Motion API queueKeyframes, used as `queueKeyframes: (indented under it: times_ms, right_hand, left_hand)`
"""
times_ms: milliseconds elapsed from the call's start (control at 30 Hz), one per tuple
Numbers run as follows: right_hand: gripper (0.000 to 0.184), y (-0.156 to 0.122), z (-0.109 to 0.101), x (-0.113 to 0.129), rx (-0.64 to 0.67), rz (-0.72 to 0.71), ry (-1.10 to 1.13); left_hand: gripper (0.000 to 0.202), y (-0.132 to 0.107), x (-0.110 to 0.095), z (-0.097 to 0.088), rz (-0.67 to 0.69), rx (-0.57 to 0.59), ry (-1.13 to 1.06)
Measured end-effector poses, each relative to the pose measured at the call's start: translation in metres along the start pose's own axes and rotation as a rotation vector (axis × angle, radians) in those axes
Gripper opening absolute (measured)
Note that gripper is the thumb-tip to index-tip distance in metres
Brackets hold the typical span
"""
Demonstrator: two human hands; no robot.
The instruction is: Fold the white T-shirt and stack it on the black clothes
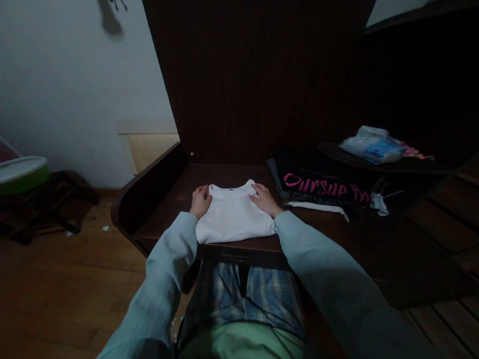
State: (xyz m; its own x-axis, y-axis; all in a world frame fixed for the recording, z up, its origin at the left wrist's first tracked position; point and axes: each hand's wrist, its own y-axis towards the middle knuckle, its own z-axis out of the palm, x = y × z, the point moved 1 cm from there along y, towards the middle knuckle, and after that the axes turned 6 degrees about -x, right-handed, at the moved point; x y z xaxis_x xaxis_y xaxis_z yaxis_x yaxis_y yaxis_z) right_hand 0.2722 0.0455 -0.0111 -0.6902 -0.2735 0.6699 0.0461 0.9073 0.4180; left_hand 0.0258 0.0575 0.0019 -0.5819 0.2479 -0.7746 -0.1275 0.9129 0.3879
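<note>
A folded white T-shirt (234, 215) lies on the dark wooden surface in front of me, its round neckline facing away. My left hand (200, 201) is closed at the shirt's left shoulder, with the fingers bent over its edge. At the opposite shoulder, my right hand (266, 199) has its thumb on the white cloth and its fingers around the upper corner. Parts of the fingertips are hard to make out in the dim light.
Right of the shirt lies a stack of folded dark clothes (322, 183) with pink lettering. A blue-and-white plastic packet (373, 145) rests on a dark rounded shelf (344, 154). The wooden surface has a raised left side (149, 180). A green basin (13, 176) stands at far left.
</note>
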Motion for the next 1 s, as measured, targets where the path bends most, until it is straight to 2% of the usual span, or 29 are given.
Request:
queueKeyframes:
  times_ms: [67, 133, 233, 300, 367, 433, 533, 633, 733, 867, 933, 1000]
  right_hand:
    - [0.045, -0.002, -0.004, 0.0, -0.052, 0.035, 0.033]
    - [0.043, -0.007, -0.01, -0.001, -0.101, 0.083, 0.048]
    - [0.03, -0.015, -0.018, 0.001, -0.124, 0.112, -0.066]
    - [0.023, -0.02, -0.022, 0.004, -0.102, 0.127, -0.195]
    - [0.029, -0.023, -0.025, 0.008, -0.06, 0.152, -0.289]
    - [0.034, -0.024, -0.027, 0.011, -0.011, 0.163, -0.329]
    - [0.028, -0.023, -0.03, 0.014, 0.083, 0.127, -0.314]
    - [0.016, -0.021, -0.031, 0.017, 0.164, 0.091, -0.213]
    - [0.012, -0.019, -0.028, 0.019, 0.202, 0.127, -0.043]
    - [0.027, -0.019, -0.021, 0.017, 0.227, 0.266, 0.233]
    - [0.036, -0.022, -0.019, 0.015, 0.229, 0.318, 0.379]
    - [0.043, -0.025, -0.019, 0.014, 0.232, 0.345, 0.492]
  left_hand:
    - [0.046, -0.004, -0.003, -0.003, -0.016, -0.037, 0.111]
    - [0.042, -0.008, -0.005, -0.008, -0.06, -0.073, 0.239]
    - [0.034, -0.015, -0.009, -0.017, -0.096, -0.05, 0.377]
    - [0.038, -0.02, -0.011, -0.021, -0.085, -0.009, 0.428]
    - [0.042, -0.025, -0.011, -0.024, -0.059, 0.028, 0.453]
    - [0.041, -0.029, -0.011, -0.025, -0.009, 0.07, 0.467]
    - [0.034, -0.036, -0.01, -0.027, 0.076, 0.143, 0.457]
    - [0.027, -0.042, -0.011, -0.029, 0.054, 0.2, 0.371]
    - [0.028, -0.047, -0.012, -0.027, -0.068, 0.207, 0.199]
    - [0.042, -0.047, -0.01, -0.022, -0.261, 0.187, -0.135]
    - [0.056, -0.047, -0.009, -0.021, -0.266, 0.183, -0.292]
    - [0.07, -0.046, -0.009, -0.022, -0.197, 0.172, -0.392]
